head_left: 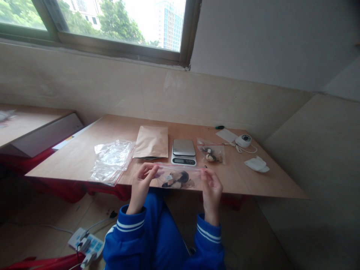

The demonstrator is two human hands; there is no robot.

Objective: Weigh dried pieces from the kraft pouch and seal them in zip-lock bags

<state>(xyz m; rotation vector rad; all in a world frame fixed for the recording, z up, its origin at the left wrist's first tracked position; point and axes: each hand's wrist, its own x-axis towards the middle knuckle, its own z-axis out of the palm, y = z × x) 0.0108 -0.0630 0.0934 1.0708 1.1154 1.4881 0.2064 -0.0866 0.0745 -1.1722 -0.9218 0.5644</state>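
A clear zip bag (177, 177) with dark and pale pieces inside is stretched between my two hands at the near edge of the wooden board (84, 150). My left hand (141, 183) pinches the bag's left top corner. At the right top corner, my right hand (211, 187) pinches the red zip strip. Just behind the bag stands a small digital scale (183, 152). Right of the scale lies a second filled clear bag (211, 153). A brown paper pouch (151, 142) lies left of the scale.
A pile of empty clear bags (111, 160) lies at the board's left. At the far right are a white round device (243, 140) with a cord, a white card (226, 135), a green-handled tool (219, 127) and crumpled tissue (257, 164). A power strip (86, 243) sits on the floor.
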